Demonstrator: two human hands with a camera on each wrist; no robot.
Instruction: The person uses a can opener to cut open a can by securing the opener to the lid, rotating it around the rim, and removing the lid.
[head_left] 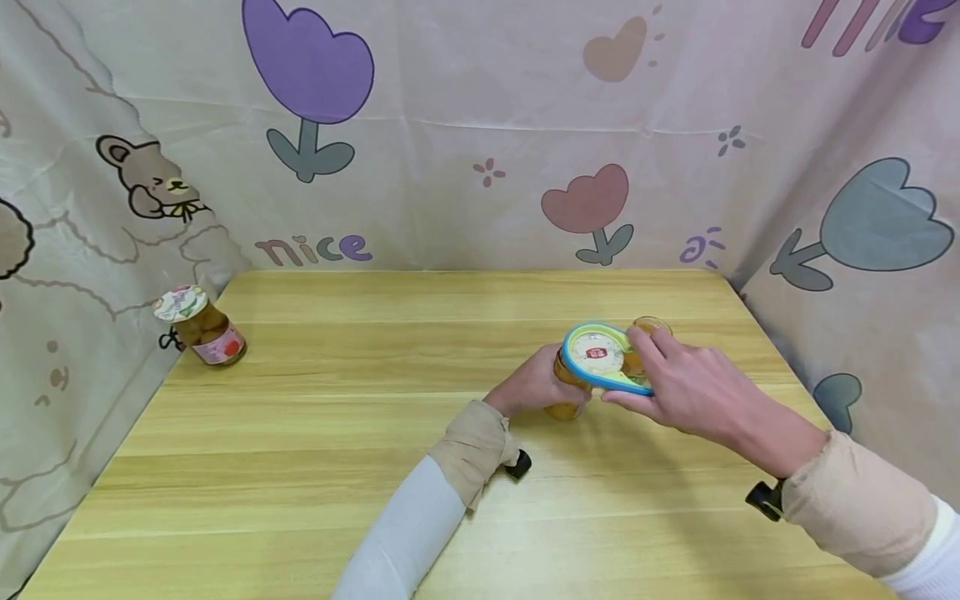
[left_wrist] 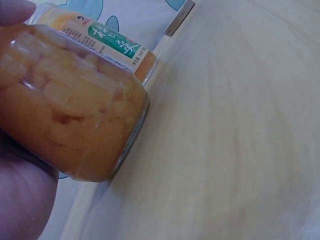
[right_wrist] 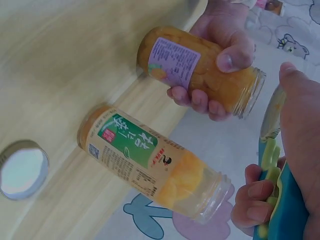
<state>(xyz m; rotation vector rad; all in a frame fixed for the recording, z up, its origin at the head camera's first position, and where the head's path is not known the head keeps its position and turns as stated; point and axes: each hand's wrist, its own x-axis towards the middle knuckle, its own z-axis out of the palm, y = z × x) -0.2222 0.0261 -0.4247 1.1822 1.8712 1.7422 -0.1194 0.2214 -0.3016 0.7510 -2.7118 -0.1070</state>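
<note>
My left hand [head_left: 534, 383] grips a glass jar of orange fruit pieces [right_wrist: 212, 72] with a purple label. The jar's threaded mouth is uncovered in the right wrist view. My right hand [head_left: 693, 383] holds a blue-and-green jar opener [head_left: 567, 354], fingers curled round its handles. A round printed lid [head_left: 597, 353] sits in the opener's loop, apart from the jar mouth. Just beyond stands a second fruit jar [right_wrist: 150, 160] with a green-and-tan label, also uncovered; in the head view my right hand and the opener mostly hide it.
A lidded fruit jar [head_left: 206, 325] with a pink label stands at the table's far left. A loose lid [right_wrist: 24, 170] lies on the wooden table [head_left: 337, 467] near the second jar. A printed cloth [head_left: 450, 125] hangs behind and along the sides.
</note>
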